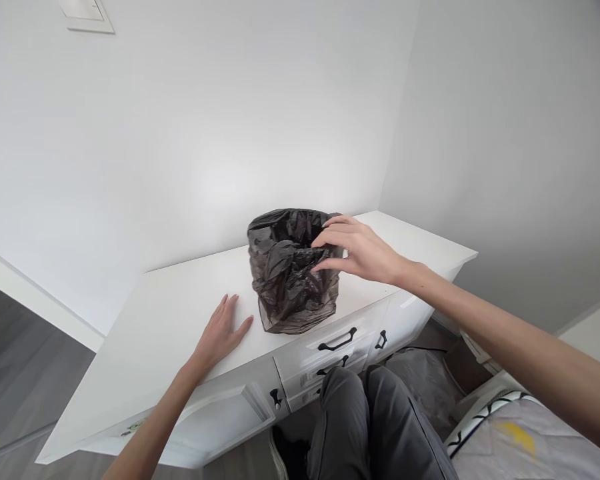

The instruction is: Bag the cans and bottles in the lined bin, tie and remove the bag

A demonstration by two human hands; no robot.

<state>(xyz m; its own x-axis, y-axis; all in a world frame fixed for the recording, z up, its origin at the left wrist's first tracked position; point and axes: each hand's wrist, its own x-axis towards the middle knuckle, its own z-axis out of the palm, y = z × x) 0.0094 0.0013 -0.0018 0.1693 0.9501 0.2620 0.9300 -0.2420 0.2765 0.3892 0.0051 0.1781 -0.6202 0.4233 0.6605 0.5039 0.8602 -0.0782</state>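
Note:
A thin, crinkled black bin bag stands upright on the white cabinet top, its mouth wide at the top and its lower edge hanging loose in front. Whatever gives it its round shape is hidden under the plastic. At the right side of the bag's rim is my right hand, fingers curved and thumb apart from them, touching or just over the plastic. My left hand lies flat on the cabinet top to the left of the bag, fingers stretched out and holding nothing.
The cabinet front has drawers with black handles and doors. White walls meet behind it. My knees are close to the drawers. At the lower right are a patterned cushioned surface and a clear plastic bag on the floor.

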